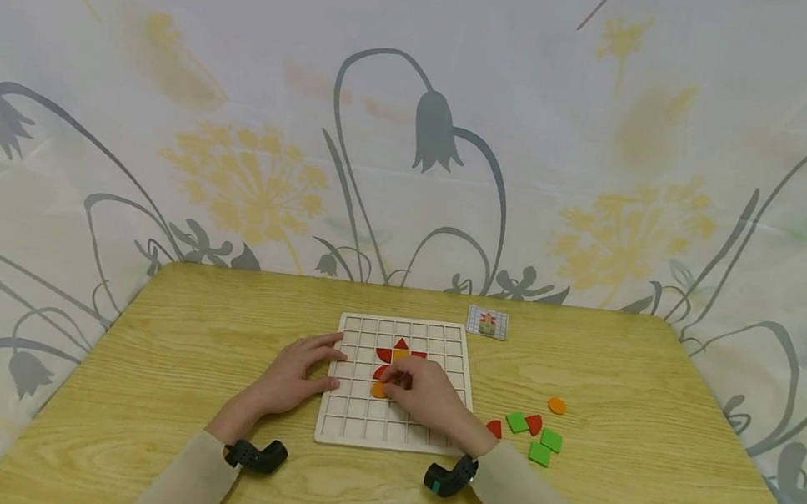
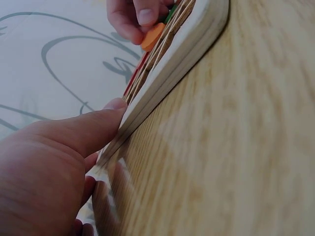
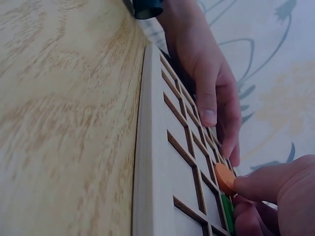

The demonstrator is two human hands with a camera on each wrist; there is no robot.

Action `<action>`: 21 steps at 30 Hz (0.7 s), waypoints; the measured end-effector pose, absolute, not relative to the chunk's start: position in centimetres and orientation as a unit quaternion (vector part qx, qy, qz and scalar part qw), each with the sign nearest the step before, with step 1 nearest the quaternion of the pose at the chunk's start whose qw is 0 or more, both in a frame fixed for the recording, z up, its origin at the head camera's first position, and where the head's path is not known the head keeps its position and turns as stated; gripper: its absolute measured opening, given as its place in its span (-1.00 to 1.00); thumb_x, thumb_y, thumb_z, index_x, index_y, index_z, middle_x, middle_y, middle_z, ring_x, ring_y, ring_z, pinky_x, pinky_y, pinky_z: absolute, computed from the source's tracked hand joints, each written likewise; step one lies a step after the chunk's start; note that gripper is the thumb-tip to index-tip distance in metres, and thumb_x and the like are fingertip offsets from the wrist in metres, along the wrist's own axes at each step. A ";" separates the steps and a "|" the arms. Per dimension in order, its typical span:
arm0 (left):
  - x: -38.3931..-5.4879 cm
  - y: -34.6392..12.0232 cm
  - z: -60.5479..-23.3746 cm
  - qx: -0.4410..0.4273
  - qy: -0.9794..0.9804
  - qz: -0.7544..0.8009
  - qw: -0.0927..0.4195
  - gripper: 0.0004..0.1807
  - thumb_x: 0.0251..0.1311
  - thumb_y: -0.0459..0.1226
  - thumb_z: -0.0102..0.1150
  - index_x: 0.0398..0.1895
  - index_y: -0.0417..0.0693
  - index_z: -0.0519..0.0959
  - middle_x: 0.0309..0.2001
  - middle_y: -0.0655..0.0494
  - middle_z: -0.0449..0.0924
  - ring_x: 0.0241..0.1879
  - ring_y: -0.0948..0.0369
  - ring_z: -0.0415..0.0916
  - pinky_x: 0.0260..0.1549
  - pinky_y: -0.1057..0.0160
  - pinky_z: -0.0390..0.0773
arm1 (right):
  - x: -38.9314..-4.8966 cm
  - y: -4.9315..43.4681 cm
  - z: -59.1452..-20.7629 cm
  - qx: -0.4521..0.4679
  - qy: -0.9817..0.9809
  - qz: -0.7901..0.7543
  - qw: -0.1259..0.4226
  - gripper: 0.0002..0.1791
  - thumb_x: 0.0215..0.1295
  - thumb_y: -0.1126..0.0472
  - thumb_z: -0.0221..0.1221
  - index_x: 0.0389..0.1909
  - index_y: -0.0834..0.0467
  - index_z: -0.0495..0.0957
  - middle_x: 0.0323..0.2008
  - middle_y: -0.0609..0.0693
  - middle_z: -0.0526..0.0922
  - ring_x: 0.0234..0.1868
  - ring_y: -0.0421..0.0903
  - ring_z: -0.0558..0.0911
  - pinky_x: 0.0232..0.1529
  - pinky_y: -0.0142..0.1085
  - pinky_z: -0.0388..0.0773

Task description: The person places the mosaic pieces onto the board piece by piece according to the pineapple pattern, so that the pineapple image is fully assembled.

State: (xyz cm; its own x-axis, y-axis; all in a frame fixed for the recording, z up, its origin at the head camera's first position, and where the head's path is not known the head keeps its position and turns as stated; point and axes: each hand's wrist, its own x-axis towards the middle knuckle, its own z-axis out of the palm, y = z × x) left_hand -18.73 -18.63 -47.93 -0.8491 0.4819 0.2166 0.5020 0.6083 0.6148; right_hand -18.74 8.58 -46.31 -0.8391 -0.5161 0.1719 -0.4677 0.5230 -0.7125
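A white gridded board [image 1: 344, 427] lies on the table. My left hand [image 1: 292, 373] rests at its left edge, with the thumb and fingertips on the rim and the fingers extended. Over the middle of the board, my right hand [image 1: 431, 394] pinches an orange disc [image 3: 225, 178] between thumb and fingers. The disc tilts against the grid in both wrist views. Beyond it, red pieces [image 1: 383, 355] and an orange square [image 1: 401, 355] lie in cells, partly covered by the right hand. A green piece [image 3: 227, 214] shows beneath the right fingers in the right wrist view.
Right of the board lie several loose pieces: green squares [image 1: 540, 454], red quarter-circles [image 1: 534, 423] and another orange disc [image 1: 557, 405]. A small pattern card [image 1: 488, 323] lies by the board's far right corner. A patterned curtain [image 1: 278, 102] hangs behind the wooden table [image 1: 629, 381].
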 end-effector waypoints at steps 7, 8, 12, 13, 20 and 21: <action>-18.7 -18.6 -48.0 -0.286 -0.894 -0.344 0.037 -0.62 0.31 -0.15 0.28 0.14 -0.06 0.60 0.43 -0.11 0.30 0.37 -0.20 0.21 0.28 -0.33 0.12 | -18.9 8.8 -46.1 -0.283 0.868 -0.406 0.046 -0.89 0.35 0.26 0.26 -0.19 0.03 0.73 -0.30 -0.21 0.66 -0.34 -0.26 0.57 -0.27 -0.33 0.54; -18.7 -18.6 -48.0 -0.284 -0.894 -0.345 0.037 -0.62 0.31 -0.14 0.28 0.14 -0.06 0.60 0.43 -0.10 0.30 0.37 -0.20 0.20 0.28 -0.33 0.11 | -18.9 8.9 -46.1 -0.282 0.867 -0.408 0.051 -0.88 0.36 0.26 0.26 -0.18 0.03 0.73 -0.29 -0.21 0.66 -0.32 -0.26 0.58 -0.26 -0.33 0.54; -18.8 -18.7 -48.0 -0.276 -0.896 -0.347 0.022 -0.61 0.31 -0.14 0.28 0.16 -0.06 0.60 0.45 -0.09 0.27 0.40 -0.18 0.17 0.31 -0.31 0.08 | -19.0 9.1 -45.9 -0.279 0.866 -0.411 0.061 -0.87 0.38 0.23 0.24 -0.15 0.01 0.72 -0.25 -0.21 0.67 -0.29 -0.26 0.60 -0.23 -0.31 0.56; -18.8 -18.7 -48.0 -0.275 -0.897 -0.346 0.021 -0.61 0.32 -0.14 0.27 0.16 -0.06 0.59 0.45 -0.08 0.27 0.40 -0.18 0.17 0.32 -0.31 0.08 | -19.0 9.2 -45.8 -0.277 0.866 -0.412 0.063 -0.87 0.38 0.23 0.24 -0.14 0.00 0.72 -0.25 -0.22 0.67 -0.29 -0.27 0.60 -0.23 -0.31 0.56; -18.7 -18.6 -47.9 -0.276 -0.899 -0.340 0.023 -0.61 0.32 -0.14 0.27 0.16 -0.07 0.60 0.45 -0.08 0.27 0.40 -0.18 0.17 0.32 -0.30 0.09 | -19.3 10.5 -45.3 -0.285 0.850 -0.441 0.037 -0.86 0.39 0.29 0.22 -0.14 0.12 0.72 -0.20 -0.08 0.69 -0.30 -0.21 0.61 -0.29 -0.33 0.56; -18.7 -18.6 -47.9 -0.275 -0.898 -0.342 0.022 -0.60 0.32 -0.14 0.28 0.16 -0.07 0.60 0.45 -0.08 0.27 0.40 -0.18 0.17 0.32 -0.30 0.08 | -19.4 10.9 -45.1 -0.283 0.848 -0.447 0.033 -0.86 0.39 0.31 0.22 -0.14 0.15 0.72 -0.20 -0.05 0.70 -0.29 -0.19 0.62 -0.30 -0.32 0.57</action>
State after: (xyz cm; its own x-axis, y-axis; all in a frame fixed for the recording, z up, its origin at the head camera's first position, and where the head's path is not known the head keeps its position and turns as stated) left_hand -18.73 -18.56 -47.91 -0.8475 0.4794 0.2277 0.5094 0.6144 0.6025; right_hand -19.35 10.86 -45.12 -0.8371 -0.5104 0.1970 -0.4508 0.4396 -0.7769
